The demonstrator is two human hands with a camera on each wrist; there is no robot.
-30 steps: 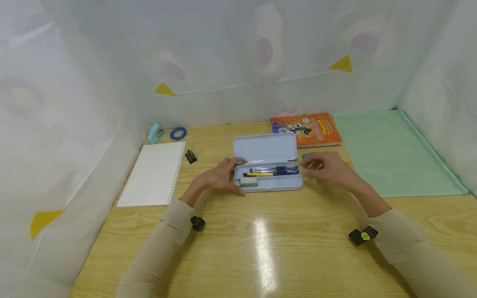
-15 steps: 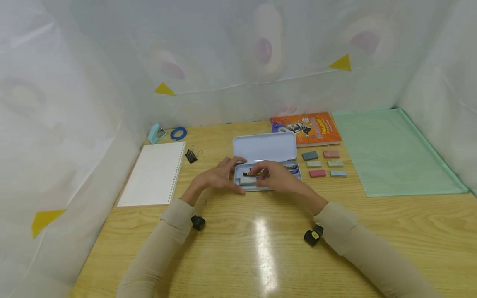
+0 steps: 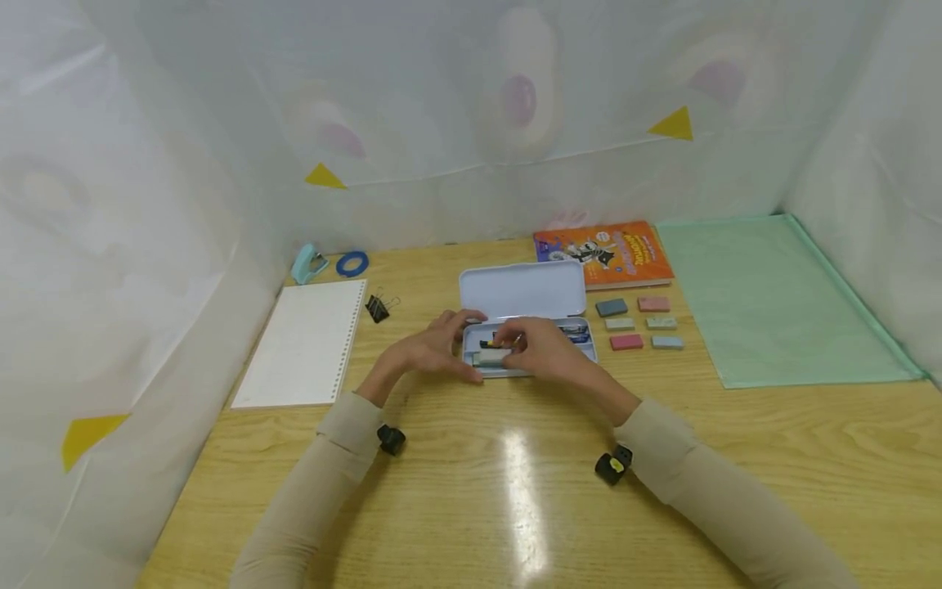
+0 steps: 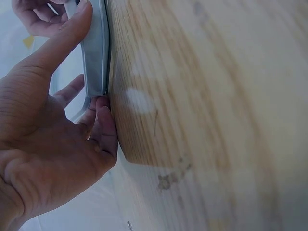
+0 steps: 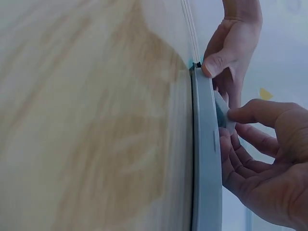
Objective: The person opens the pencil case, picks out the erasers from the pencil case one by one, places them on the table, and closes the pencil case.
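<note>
An open light-blue pencil case (image 3: pixel 522 292) lies on the table, its lid folded back. At its left end my left hand (image 3: pixel 430 350) holds it, thumb (image 4: pixel 72 29) along the front wall and fingers around the end and back. Inside the case, my right hand (image 3: pixel 548 350) pinches a whitish-grey eraser (image 3: pixel 491 357) between thumb and fingers. That eraser (image 5: pixel 224 111) shows tilted, one end up above the case wall, in the right wrist view. Behind it lie pens (image 3: pixel 577 334), partly hidden by the right hand.
Several small erasers (image 3: pixel 626 342) lie in rows right of the case. An orange book (image 3: pixel 625 254) is behind them, a green mat (image 3: pixel 802 311) far right. To the left are a notebook (image 3: pixel 302 343), binder clip (image 3: pixel 378 308), blue tape ring (image 3: pixel 352 263) and light-blue stapler (image 3: pixel 304 263).
My right hand has moved left from beside the case into it, uncovering the erasers on the table, and now pinches and slightly raises the grey eraser. The left hand stays in place.
</note>
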